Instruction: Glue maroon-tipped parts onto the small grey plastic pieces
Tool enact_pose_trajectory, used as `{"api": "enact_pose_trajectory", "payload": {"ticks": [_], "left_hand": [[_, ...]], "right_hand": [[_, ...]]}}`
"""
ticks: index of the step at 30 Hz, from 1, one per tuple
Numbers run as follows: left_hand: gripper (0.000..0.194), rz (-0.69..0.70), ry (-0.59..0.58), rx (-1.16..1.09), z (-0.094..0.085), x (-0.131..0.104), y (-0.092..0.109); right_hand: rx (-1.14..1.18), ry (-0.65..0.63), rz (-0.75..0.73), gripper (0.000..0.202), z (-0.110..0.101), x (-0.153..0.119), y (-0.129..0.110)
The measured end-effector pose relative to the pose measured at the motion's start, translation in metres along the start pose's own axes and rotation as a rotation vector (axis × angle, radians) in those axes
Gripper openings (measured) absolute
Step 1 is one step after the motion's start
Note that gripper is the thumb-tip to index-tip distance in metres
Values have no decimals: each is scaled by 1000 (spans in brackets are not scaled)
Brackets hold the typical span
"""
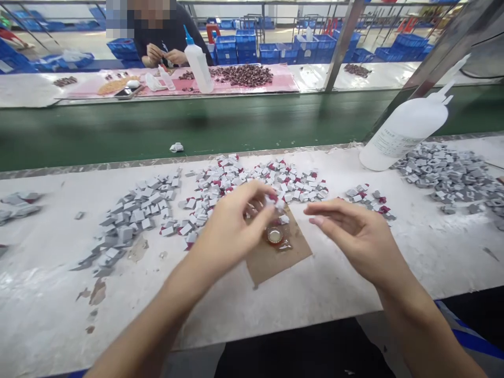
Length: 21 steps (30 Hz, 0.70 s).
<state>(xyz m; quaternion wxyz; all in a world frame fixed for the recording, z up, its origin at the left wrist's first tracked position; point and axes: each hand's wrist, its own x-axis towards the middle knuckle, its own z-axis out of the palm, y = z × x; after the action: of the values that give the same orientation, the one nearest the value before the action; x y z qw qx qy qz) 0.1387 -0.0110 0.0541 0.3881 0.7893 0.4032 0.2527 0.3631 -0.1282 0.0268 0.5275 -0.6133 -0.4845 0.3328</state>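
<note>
Pinched between the thumb and fingers of my left hand point(236, 218) is a small grey and dark red piece point(274, 201), slightly blurred. My right hand point(354, 231) hovers to its right, fingers stretched out, thumb a little apart from them, with nothing visible between. Below and between the hands lies a square of brown cardboard point(262, 265). On it sits a small round dish point(274, 235) like a bottle cap, with a shiny wet patch beside it. A pile of grey and dark red pieces point(291, 181) spreads behind my hands.
Plain grey pieces point(137, 210) lie left, more grey pieces point(452, 173) right. A large white squeeze bottle point(405, 131) leans near a metal post point(417, 79). Beyond a green belt point(157, 123), a person point(169, 37) works by dark brown pieces point(248, 75).
</note>
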Motion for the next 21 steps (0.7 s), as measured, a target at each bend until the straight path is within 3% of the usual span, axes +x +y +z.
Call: {"api": "enact_pose_trajectory", "payload": {"ticks": [5, 9, 16, 21], "left_hand": [[18, -174, 151, 207, -19, 79, -19], [12, -306, 170, 296, -16, 144, -31], [22, -379, 165, 255, 23, 248, -46], [19, -399, 131, 224, 53, 289, -46]], "right_hand": [[-139, 159, 37, 19, -35, 30, 4], [-275, 188, 75, 26, -45, 29, 18], [-544, 83, 134, 31, -57, -10, 28], [-579, 83, 283, 26, -61, -28, 27]]}}
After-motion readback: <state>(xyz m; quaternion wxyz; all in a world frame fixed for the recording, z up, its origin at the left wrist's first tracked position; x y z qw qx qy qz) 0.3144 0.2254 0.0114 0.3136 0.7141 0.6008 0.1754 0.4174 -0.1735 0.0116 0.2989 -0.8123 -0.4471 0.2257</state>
